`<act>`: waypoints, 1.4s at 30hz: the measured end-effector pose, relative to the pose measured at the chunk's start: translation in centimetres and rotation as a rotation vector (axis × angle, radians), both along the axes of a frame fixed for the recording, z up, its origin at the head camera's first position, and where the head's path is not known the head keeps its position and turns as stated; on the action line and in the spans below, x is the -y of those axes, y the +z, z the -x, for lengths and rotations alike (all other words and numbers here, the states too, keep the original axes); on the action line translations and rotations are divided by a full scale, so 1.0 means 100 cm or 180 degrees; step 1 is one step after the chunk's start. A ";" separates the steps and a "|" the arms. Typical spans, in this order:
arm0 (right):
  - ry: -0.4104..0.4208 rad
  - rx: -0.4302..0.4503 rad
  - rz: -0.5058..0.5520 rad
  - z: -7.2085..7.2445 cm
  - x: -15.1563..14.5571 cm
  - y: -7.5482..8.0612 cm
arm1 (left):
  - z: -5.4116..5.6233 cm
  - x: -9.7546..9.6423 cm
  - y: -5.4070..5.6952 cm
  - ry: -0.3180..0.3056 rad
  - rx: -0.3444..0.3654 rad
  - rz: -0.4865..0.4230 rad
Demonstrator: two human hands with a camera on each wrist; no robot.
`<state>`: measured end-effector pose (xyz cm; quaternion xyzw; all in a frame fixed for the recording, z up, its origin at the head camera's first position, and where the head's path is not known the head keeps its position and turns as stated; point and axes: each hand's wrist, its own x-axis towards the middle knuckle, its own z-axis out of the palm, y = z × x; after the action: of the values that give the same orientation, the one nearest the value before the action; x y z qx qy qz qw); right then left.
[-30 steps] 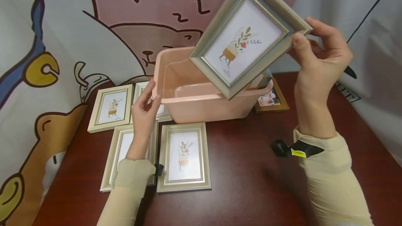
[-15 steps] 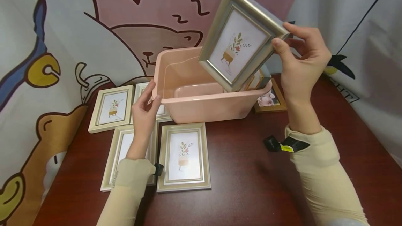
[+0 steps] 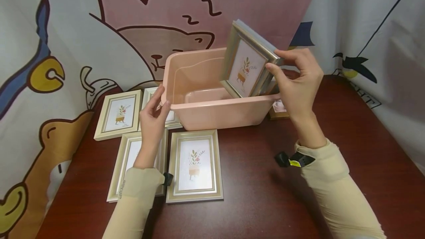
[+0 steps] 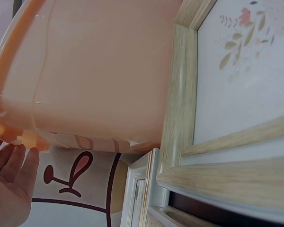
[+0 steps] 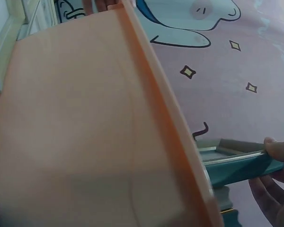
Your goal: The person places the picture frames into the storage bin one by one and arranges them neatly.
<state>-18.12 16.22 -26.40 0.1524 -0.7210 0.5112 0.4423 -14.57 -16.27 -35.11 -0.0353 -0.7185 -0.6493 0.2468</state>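
My right hand pinches a silvery-gold picture frame by its upper right corner, thumb on the front. The frame holds a potted-plant print and stands tilted, its lower part inside the pink plastic tub. In the right wrist view the frame's teal side shows beyond the tub's rim. My left hand holds the tub's left end at the rim, and in the left wrist view its fingers are at the rim's underside. Behind the held frame, other frames at the tub's right end are mostly hidden.
Left of the tub lie a cream frame and a white frame. Nearer me are two more pale gold frames, one fully visible, the other partly under my left forearm. A brown frame lies behind my right hand.
My right hand has brought the picture frame down and left into the tub, turning it more edge-on. My left hand has stayed on the tub's rim.
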 end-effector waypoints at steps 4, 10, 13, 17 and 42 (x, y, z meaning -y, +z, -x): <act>-0.0058 0.0051 -0.0170 0.002 0.001 -0.008 | 0.000 0.001 -0.001 0.0014 0.0013 0.0001; -0.0127 0.0083 -0.0471 0.005 0.002 -0.019 | 0.001 0.000 -0.001 -0.0002 0.0003 -0.0003; -0.0231 0.0088 -0.0624 0.006 0.004 -0.024 | 0.000 -0.001 -0.001 0.0011 -0.0010 0.0022; -0.0382 0.0140 -0.0811 0.007 0.006 -0.031 | 0.000 -0.001 0.000 0.0019 -0.0005 0.0025; -0.0567 0.0336 -0.1796 0.004 0.002 -0.039 | 0.001 -0.002 -0.002 0.0015 -0.0016 0.0004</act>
<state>-18.49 16.06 -30.29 0.1787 -0.8671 0.2570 0.3875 -14.63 -16.08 -35.29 -0.0353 -0.7183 -0.6482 0.2501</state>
